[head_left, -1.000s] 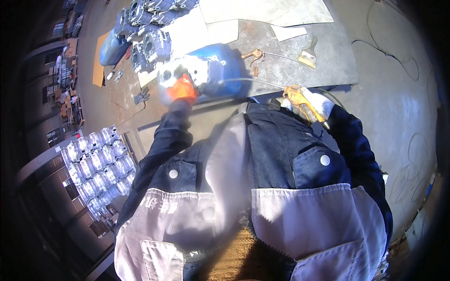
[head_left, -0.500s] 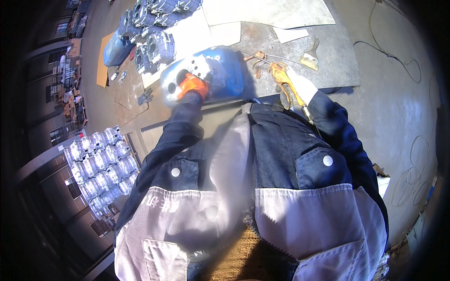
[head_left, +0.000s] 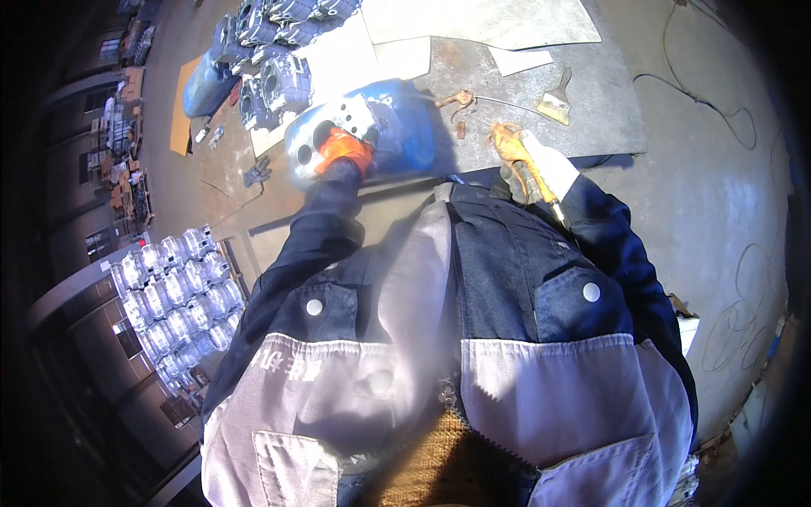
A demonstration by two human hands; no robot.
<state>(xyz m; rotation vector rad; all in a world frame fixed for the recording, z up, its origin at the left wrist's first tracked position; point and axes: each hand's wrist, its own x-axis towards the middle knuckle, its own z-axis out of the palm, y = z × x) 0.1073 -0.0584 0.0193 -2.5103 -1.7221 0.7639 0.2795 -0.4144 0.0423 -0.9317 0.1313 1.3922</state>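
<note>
My left hand [head_left: 345, 152], in an orange glove, is closed on a silver metal casting [head_left: 358, 111] with round holes. The casting lies on a blue plastic drum [head_left: 410, 127] at the table's near edge. Off to the right, my right hand [head_left: 541, 160], with white at the wrist, is wrapped round a slim yellow-orange handheld tool [head_left: 532, 169] with a metal fitting at its rear. The tool's front points up and left and is apart from the casting; its tip is too blurred to make out.
A flat brush [head_left: 555, 103] and a rusty clamp-like piece [head_left: 460, 99] lie on the grey table [head_left: 600, 93]. Several dark castings [head_left: 279, 80] are stacked at the far left, near another blue drum [head_left: 207, 84]. Stacked silver castings [head_left: 182, 296] stand at left. A cable [head_left: 701, 101] crosses the floor at right.
My right hand has drawn the tool slightly back, and its thin rod no longer reaches toward the casting. My left hand stays on the casting. The whole view has shifted slightly.
</note>
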